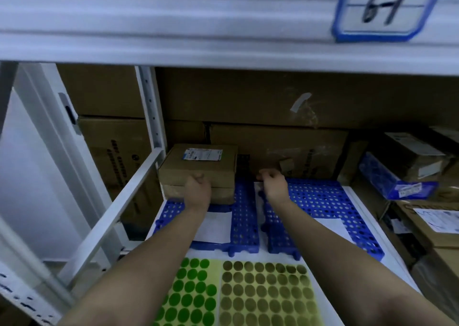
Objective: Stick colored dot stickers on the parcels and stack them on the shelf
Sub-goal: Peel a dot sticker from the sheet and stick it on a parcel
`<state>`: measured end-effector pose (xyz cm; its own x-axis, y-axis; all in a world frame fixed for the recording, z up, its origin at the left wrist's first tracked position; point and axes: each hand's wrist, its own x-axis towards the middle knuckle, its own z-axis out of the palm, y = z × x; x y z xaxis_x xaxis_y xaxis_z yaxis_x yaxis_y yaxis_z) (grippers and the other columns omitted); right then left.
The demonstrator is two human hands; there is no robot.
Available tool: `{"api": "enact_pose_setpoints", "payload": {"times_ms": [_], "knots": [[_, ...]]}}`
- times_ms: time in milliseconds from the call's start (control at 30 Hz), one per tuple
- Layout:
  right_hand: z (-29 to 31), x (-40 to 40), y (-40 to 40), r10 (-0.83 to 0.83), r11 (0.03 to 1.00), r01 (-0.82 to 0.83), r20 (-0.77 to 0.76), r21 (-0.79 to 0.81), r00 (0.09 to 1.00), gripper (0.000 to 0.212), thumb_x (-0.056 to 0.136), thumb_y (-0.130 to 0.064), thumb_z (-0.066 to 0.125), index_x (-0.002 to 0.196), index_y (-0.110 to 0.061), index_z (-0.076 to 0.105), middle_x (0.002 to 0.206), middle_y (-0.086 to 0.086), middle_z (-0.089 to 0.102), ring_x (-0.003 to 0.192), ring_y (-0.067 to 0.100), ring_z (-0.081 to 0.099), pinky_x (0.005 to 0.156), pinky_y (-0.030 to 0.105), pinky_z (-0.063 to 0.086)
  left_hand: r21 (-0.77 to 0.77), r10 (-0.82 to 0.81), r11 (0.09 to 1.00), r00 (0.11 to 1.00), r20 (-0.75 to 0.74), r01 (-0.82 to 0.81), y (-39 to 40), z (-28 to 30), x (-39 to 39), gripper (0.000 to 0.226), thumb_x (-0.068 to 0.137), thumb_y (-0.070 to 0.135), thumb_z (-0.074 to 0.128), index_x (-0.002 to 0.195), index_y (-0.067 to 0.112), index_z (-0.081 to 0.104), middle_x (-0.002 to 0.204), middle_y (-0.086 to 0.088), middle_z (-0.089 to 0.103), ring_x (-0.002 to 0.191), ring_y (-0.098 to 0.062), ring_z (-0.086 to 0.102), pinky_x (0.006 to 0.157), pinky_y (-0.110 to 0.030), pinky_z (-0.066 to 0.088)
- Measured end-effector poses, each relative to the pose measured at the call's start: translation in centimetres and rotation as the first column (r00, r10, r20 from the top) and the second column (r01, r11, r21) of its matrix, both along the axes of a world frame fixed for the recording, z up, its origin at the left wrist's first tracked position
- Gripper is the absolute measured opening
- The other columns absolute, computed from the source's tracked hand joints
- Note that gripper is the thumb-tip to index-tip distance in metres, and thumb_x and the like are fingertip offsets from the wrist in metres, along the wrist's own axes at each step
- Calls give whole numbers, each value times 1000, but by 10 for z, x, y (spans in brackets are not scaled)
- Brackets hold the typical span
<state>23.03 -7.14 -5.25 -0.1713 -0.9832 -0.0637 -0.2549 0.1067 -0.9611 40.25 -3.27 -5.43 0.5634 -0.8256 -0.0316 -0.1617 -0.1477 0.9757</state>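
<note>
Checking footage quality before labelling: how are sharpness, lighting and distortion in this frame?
Head view: soft throughout, the shelf tag smeared by blur; dim bluish light, cartons at the back in shadow; wide-angle bending of the upright; the sticker sheets are fairly legible.

Both arms outstretched, left hand (198, 189) curled, right hand (273, 184) curled

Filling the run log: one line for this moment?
left hand against stacked parcels | right hand curled, contents unclear | sticker sheets near edge

Handwritten "6H", perhaps "61-1", on blue-bordered tag (387, 8) on upper shelf beam (173, 27), parcel label (202, 154) unreadable
</note>
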Motion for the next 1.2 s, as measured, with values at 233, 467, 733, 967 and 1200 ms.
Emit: {"api": "enact_pose_setpoints", "payload": {"times_ms": [233, 467, 733, 967, 1200], "knots": [[23, -75, 29, -95, 978, 66, -143, -196, 985, 22, 100, -23, 40, 90, -26, 60, 86, -2, 69, 78, 23, 63, 65, 33, 47, -72, -197, 979, 973, -117, 189, -6, 25, -85, 15, 97, 15, 46, 95, 11, 60, 96, -14, 68, 87, -26, 62, 90, -42, 50], [26, -163, 53, -220, 953, 154, -245, -262, 944, 21, 97, -21, 41, 94, -23, 62, 73, -10, 64, 78, 17, 61, 72, 35, 46, -99, -315, 945, 949, -20, 312, 4, 29, -194, 12, 96, 23, 44, 102, 20, 55, 103, -8, 66, 93, -22, 63, 80, -31, 46], [12, -262, 74, -330, 933, 268, -275, -241, 903, 21, 98, -26, 41, 97, -23, 62, 91, -3, 67, 83, 16, 61, 73, 32, 47, 85, -464, 878, 881, -97, 472, 12, 23, -288, 41, 98, 21, 45, 137, 11, 35, 122, -11, 53, 90, -20, 55, 72, -26, 39], [-3, -343, 93, -329, 944, 304, -451, -129, 830, 21, 94, -27, 51, 110, -17, 58, 110, 11, 66, 101, 31, 61, 83, 38, 48, 296, -586, 744, 798, -141, 599, 28, 3, -364, 62, 98, 31, 44, 150, 14, 15, 149, -12, 32, 129, -31, 41, 101, -36, 38], [-17, -408, 122, -229, 918, 396, -757, 42, 612, 53, 95, -46, 45, 140, -17, 38, 142, 13, 39, 132, 33, 35, 106, 49, 29, 390, -648, 613, 720, -250, 687, 55, -18, -421, 64, 98, 34, 43, 151, 16, 11, 152, -10, 26, 134, -28, 34, 105, -36, 36]]}}
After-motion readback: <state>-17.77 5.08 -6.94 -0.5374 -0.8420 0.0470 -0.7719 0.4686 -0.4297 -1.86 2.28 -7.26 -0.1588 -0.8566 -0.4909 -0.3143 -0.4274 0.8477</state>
